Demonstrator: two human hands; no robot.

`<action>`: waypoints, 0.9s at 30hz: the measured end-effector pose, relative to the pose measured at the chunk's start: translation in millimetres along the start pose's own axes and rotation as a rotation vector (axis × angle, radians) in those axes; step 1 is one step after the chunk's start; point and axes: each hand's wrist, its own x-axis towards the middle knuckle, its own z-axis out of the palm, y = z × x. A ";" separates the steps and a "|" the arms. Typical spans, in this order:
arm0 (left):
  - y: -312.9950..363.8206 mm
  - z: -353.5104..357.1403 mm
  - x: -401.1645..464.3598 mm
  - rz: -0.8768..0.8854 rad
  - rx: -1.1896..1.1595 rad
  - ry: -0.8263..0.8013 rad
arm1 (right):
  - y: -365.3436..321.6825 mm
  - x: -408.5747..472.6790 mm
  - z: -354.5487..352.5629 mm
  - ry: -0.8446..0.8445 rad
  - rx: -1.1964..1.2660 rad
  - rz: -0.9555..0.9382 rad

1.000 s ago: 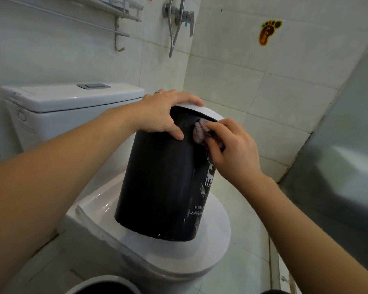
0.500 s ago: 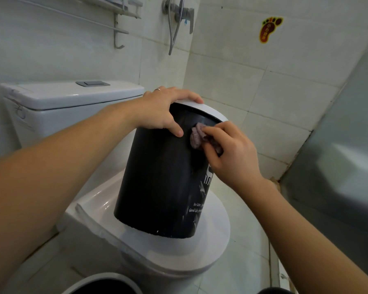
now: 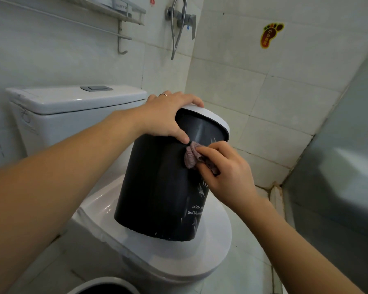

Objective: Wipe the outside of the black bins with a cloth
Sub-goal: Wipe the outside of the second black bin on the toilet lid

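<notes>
A black bin [image 3: 157, 187] with a white rim stands tilted on the closed toilet lid [image 3: 210, 247], white lettering on its right side. My left hand [image 3: 168, 115] grips the bin's rim at the top, thumb on the black wall. My right hand [image 3: 225, 168] pinches a small crumpled pinkish-grey cloth [image 3: 192, 154] and presses it against the bin's upper wall, just below my left thumb. A second black bin [image 3: 106, 287] with a white rim shows only its top edge at the bottom of the view.
The white toilet tank [image 3: 72, 107] stands behind the bin. On the tiled wall above hang a metal rack [image 3: 123, 20] and a shower tap with hose [image 3: 179, 20]. A frosted glass partition [image 3: 348, 166] closes off the right side. Tiled floor lies below right.
My right hand has slid the cloth left and slightly down along the bin's upper wall, toward my left thumb. My left hand keeps its grip on the rim.
</notes>
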 end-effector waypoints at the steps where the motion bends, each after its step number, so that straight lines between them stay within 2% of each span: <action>1: -0.6 0.6 0.3 0.012 0.027 -0.004 | -0.7 0.4 -0.2 -0.003 0.002 0.001; 9: -11.2 -3.6 2.9 -0.009 -0.151 -0.047 | -1.1 6.7 -2.8 -0.007 -0.001 -0.007; 17: -8.2 -0.2 8.8 0.016 -0.047 -0.004 | -2.0 4.1 2.5 -0.035 0.005 -0.005; 24: -19.4 1.1 6.2 -0.018 -0.067 -0.007 | -6.9 -15.7 5.0 -0.134 0.020 -0.127; 27: -22.0 0.1 6.0 -0.022 -0.059 -0.010 | -2.6 4.7 5.2 -0.106 -0.030 -0.082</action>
